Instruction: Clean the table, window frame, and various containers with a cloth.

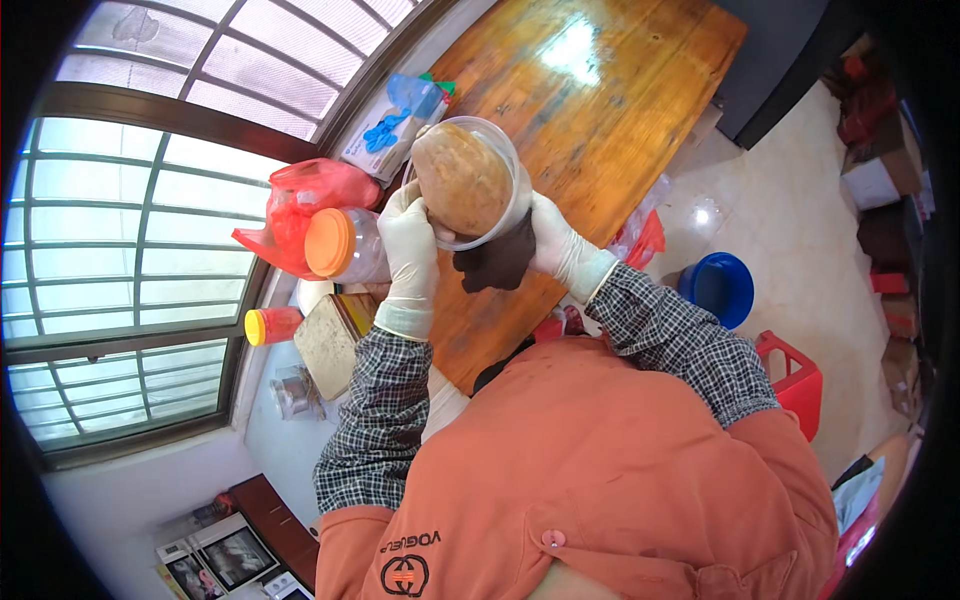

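Note:
Both my hands wear pale rubber gloves and hold up a clear round plastic bowl (521, 190) over the wooden table. A large, tan-brown, rounded lump (463, 182) fills the bowl; its kind is unclear. My left hand (408, 245) grips the bowl's near left side, its thumb at the lump's lower edge. On the right side my right hand (556, 240) is closed at the bowl, fingers partly hidden. A dark brown piece of cloth or soft sheet (496, 260) shows just below the bowl, beside my right hand; whether I hold it cannot be told.
The wooden table (640, 70) stretches away to the upper right. Along the window side are a glove box (375, 150), a red plastic bag (325, 195), an orange-lidded jar (335, 243) and a yellow-lidded jar (272, 326). A blue bucket (718, 288) and red stool (790, 380) stand right.

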A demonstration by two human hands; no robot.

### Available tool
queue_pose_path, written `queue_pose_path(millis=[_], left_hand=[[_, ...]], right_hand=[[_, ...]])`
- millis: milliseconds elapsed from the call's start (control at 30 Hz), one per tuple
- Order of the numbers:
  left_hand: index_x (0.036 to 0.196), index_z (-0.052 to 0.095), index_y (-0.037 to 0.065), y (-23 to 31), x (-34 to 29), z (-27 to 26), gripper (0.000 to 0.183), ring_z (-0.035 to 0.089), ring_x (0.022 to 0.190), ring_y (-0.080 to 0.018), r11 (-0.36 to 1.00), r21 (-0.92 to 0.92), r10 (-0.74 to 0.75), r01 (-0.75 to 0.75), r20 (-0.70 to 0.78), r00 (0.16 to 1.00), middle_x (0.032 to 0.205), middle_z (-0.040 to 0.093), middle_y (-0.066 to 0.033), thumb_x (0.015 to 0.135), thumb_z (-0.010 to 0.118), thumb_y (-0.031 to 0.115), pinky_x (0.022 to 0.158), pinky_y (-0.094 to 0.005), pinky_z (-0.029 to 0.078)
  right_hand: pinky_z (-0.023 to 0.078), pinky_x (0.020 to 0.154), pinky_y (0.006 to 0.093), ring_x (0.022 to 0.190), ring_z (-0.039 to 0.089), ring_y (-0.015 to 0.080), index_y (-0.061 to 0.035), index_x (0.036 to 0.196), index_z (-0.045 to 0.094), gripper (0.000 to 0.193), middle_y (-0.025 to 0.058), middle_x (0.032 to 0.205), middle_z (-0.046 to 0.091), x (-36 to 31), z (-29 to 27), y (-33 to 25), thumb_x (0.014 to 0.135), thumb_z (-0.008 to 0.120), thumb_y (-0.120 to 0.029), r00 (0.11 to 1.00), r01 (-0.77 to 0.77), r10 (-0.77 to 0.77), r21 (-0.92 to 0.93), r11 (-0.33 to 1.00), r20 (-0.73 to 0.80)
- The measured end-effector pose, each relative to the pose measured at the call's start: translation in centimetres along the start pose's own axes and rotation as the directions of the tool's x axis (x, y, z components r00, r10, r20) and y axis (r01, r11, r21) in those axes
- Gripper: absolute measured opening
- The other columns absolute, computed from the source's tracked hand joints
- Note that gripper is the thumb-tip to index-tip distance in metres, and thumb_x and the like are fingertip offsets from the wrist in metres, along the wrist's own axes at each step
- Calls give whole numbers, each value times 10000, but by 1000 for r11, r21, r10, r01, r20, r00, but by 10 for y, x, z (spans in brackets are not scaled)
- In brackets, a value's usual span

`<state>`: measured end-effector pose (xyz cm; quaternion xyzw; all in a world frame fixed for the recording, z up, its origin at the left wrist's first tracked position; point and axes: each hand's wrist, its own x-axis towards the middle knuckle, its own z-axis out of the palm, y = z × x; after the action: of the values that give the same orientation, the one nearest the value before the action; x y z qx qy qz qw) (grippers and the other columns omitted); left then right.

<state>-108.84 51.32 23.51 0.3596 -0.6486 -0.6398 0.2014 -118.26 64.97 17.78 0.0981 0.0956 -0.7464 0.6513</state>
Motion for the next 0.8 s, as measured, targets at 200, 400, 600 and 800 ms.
queue_pose_path(millis=[200,400,600,800], left_hand=[[1110,574,-92,-19,11,-2,294,609,924,-164,986,45,164,-160,-107,981,1023,641,-128,865,425,-31,812,-260,475],[1099,593,-70,-30,2,-12,257,598,860,-125,949,187,265,-253,-39,964,999,647,-94,884,477,9,757,-237,468],[1119,587,-55,-19,-7,-28,260,592,936,-131,967,231,67,-105,167,984,1039,643,-89,884,501,15,829,-244,459],[1120,596,-48,-26,-16,-37,263,584,913,-109,998,61,-18,5,223,975,1035,642,-60,878,551,43,806,-228,458]], right_hand=[[436,972,441,1068,566,298,1,1179,534,436,165,1159,604,1,-10,5,977,322,-322,981,36,-25,52,998,-191],[504,793,494,861,607,338,-31,1084,564,407,176,1002,635,-12,-20,-14,960,338,-346,958,-4,-6,-35,999,-287],[495,797,472,845,625,295,-71,1007,606,341,138,960,664,-17,-39,-26,956,389,-329,963,-36,8,-99,994,-271],[476,832,480,852,619,326,-59,1043,595,366,154,960,660,-9,-40,-5,959,382,-344,984,-110,96,-86,990,-147]])
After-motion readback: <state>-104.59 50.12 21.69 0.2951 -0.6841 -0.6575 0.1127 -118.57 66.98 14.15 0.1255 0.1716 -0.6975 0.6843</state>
